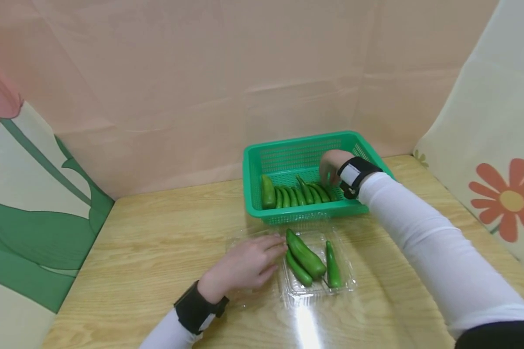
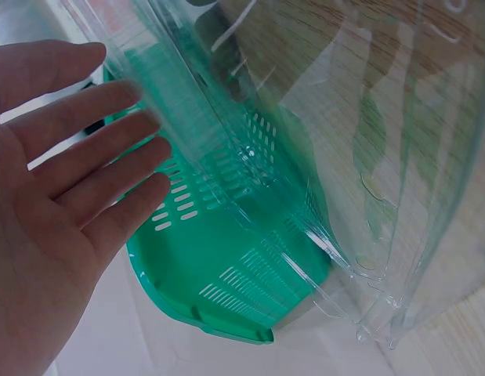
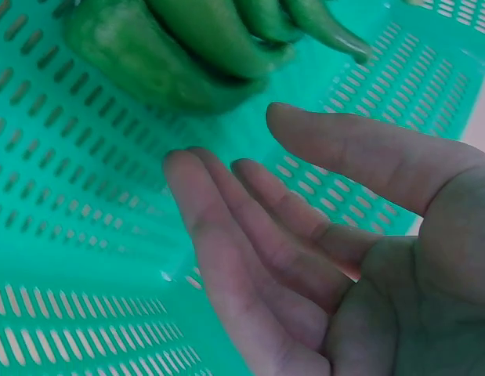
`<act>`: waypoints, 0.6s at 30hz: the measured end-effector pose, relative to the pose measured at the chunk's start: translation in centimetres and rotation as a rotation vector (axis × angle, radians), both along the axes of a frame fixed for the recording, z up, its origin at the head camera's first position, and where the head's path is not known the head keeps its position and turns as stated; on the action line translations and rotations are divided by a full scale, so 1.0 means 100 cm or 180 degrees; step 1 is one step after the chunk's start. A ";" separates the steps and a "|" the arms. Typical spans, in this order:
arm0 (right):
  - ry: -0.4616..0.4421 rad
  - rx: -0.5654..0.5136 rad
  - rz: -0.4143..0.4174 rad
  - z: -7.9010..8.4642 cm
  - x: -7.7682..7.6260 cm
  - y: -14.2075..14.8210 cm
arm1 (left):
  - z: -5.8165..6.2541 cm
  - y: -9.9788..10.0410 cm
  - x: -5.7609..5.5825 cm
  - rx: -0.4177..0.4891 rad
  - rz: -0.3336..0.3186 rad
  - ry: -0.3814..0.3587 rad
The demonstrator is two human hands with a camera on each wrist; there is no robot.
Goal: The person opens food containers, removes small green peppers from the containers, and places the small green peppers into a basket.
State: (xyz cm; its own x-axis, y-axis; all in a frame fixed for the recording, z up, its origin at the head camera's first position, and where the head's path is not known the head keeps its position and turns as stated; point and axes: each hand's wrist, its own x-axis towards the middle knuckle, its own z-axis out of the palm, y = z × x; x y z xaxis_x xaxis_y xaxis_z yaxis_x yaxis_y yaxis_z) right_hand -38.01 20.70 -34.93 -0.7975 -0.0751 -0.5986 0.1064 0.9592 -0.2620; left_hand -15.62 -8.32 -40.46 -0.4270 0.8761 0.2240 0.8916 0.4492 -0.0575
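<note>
My right hand (image 1: pixel 332 167) reaches into the green basket (image 1: pixel 254 206), beside a row of green peppers (image 1: pixel 293 196). In the right wrist view its fingers and thumb are apart, close to the nearest pepper (image 3: pixel 148 63), with nothing between them. My left hand (image 1: pixel 251 261) lies over the lid side of a clear plastic clamshell box (image 1: pixel 349 278), fingertips at its middle fold. In the left wrist view the fingers are extended beside the clear plastic wall. Inside the box are a large green pepper (image 1: pixel 304 254) and two slimmer ones, one (image 1: pixel 333 266) on the right.
The basket stands at the back of the wooden table (image 1: pixel 157 252), just behind the box. A pinkish cloth (image 1: pixel 179 97) hangs behind the table. Printed panels with a flower (image 1: pixel 512 199) and leaves (image 1: pixel 26 237) flank it.
</note>
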 end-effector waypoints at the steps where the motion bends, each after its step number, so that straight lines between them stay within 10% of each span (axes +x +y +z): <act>1: 0.0038 -0.0005 0.0018 0.003 0.001 0.000 | 0.000 0.000 0.000 0.0004 -0.0001 0.0006; 12: 0.0637 -0.0170 0.0115 0.042 0.024 -0.002 | 0.004 -0.003 0.000 -0.0012 0.0059 -0.0066; 18: 0.0925 0.0338 0.0205 0.052 0.033 -0.010 | 0.004 -0.003 0.000 -0.0009 0.0058 -0.0113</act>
